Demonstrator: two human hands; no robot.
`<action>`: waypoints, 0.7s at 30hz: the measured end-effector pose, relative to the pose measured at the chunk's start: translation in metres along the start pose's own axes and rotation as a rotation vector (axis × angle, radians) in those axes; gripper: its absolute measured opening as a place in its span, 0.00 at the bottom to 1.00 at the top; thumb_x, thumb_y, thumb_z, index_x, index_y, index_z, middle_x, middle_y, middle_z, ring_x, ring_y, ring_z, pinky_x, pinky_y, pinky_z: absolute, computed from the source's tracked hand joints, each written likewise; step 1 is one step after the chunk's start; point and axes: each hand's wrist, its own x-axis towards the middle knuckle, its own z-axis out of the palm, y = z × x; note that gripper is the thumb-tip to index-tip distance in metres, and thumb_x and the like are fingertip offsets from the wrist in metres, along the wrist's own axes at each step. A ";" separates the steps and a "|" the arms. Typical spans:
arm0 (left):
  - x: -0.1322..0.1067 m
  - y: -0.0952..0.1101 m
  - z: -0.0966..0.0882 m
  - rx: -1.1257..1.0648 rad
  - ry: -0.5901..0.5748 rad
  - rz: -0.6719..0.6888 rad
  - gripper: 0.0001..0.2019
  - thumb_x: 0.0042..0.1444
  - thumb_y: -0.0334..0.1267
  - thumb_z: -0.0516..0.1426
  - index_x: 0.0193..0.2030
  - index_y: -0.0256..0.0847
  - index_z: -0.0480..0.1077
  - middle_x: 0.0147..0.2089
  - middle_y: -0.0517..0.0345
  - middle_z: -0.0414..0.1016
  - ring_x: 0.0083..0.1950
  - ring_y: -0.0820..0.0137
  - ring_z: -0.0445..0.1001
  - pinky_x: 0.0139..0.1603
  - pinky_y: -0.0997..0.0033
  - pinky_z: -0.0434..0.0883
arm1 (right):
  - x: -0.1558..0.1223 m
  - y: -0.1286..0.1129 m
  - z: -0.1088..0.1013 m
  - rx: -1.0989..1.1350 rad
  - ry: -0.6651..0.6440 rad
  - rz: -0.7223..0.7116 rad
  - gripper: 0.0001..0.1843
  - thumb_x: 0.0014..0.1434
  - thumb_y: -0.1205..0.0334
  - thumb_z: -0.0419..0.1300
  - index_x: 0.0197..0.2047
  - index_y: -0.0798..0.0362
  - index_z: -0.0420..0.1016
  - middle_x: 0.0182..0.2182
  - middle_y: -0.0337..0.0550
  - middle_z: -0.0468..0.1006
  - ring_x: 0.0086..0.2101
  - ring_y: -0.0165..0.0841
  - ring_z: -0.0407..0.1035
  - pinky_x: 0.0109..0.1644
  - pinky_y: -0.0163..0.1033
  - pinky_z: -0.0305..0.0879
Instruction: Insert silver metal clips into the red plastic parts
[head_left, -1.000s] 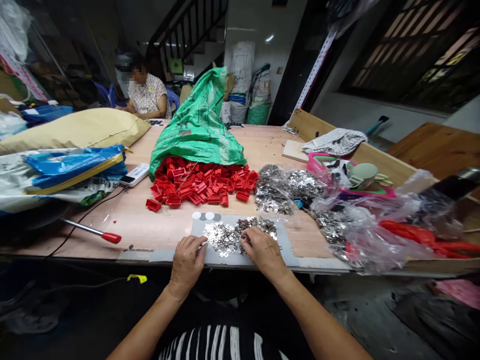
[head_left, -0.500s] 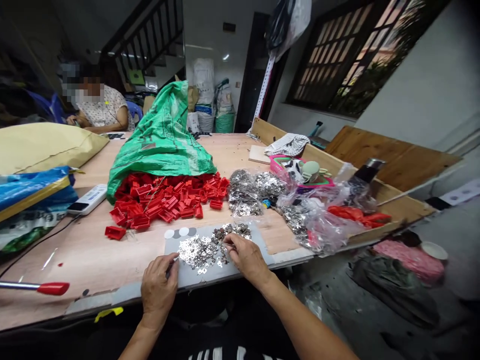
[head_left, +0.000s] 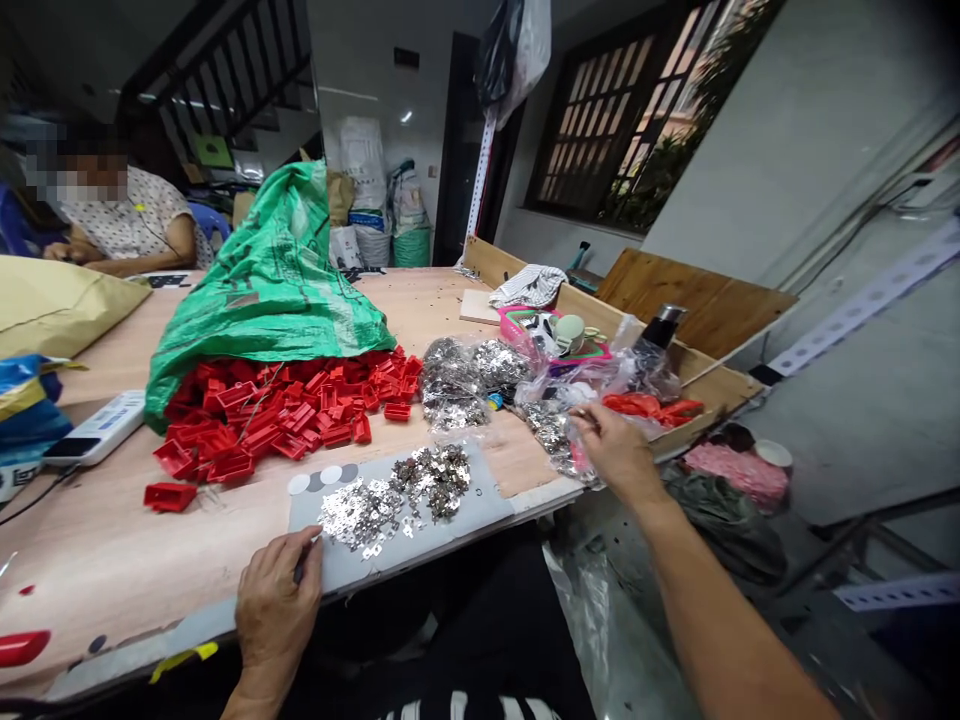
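Observation:
My left hand [head_left: 277, 595] rests at the table's front edge, thumb and fingers pressed together. Something small and dark shows between them, too little to name. Beside its fingertips lies a heap of shiny flat metal pieces [head_left: 364, 510] on a grey sheet [head_left: 480, 500]. A darker heap of small metal parts [head_left: 439, 478] adjoins it. Out to the right, my right hand [head_left: 619, 455] is over a clear plastic bag of metal parts [head_left: 551, 425], its fingers curled together. What those fingers hold, if anything, is hidden.
Red plastic housings [head_left: 292, 410] spill from a green woven sack [head_left: 262, 270]. Bags of metal parts [head_left: 454, 380] and a pink basket [head_left: 517, 322] stand right of it. At left are a white device with a cord [head_left: 105, 428] and a red handle [head_left: 22, 648]. A person [head_left: 135, 220] sits behind.
My right hand has left the metal heaps and moved right to the plastic bag. My left hand stays beside the shiny heap. The view has turned somewhat to the right.

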 end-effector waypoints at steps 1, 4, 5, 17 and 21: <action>0.000 0.000 0.000 0.005 -0.001 -0.001 0.09 0.61 0.40 0.52 0.41 0.42 0.72 0.37 0.56 0.77 0.38 0.63 0.71 0.42 0.65 0.65 | 0.005 0.010 -0.008 -0.054 0.033 0.028 0.13 0.59 0.58 0.52 0.41 0.52 0.75 0.34 0.48 0.80 0.33 0.39 0.72 0.36 0.40 0.63; 0.000 0.000 0.000 0.008 -0.005 -0.002 0.09 0.61 0.40 0.52 0.41 0.42 0.72 0.36 0.56 0.76 0.38 0.63 0.71 0.42 0.65 0.65 | 0.015 0.032 -0.024 -0.188 0.046 0.093 0.14 0.58 0.58 0.54 0.43 0.52 0.76 0.35 0.48 0.81 0.34 0.39 0.73 0.35 0.39 0.63; 0.000 0.000 -0.001 0.008 -0.006 0.000 0.09 0.60 0.40 0.52 0.41 0.42 0.72 0.36 0.56 0.76 0.38 0.63 0.71 0.42 0.65 0.65 | 0.017 0.038 -0.027 -0.231 0.028 0.117 0.14 0.58 0.58 0.54 0.43 0.52 0.77 0.35 0.48 0.81 0.34 0.40 0.73 0.35 0.38 0.62; 0.000 0.002 0.002 -0.045 -0.007 -0.014 0.07 0.60 0.36 0.54 0.41 0.42 0.72 0.37 0.55 0.76 0.39 0.63 0.71 0.43 0.64 0.65 | 0.031 0.049 -0.043 -0.438 -0.159 0.238 0.19 0.60 0.54 0.50 0.44 0.53 0.79 0.36 0.58 0.80 0.32 0.45 0.72 0.33 0.44 0.59; 0.003 0.007 0.002 -0.061 -0.037 -0.073 0.06 0.60 0.34 0.54 0.41 0.43 0.73 0.38 0.55 0.76 0.40 0.63 0.71 0.43 0.64 0.65 | 0.027 0.043 -0.034 -0.385 -0.057 0.177 0.26 0.60 0.47 0.45 0.47 0.54 0.76 0.41 0.62 0.78 0.35 0.53 0.72 0.32 0.48 0.61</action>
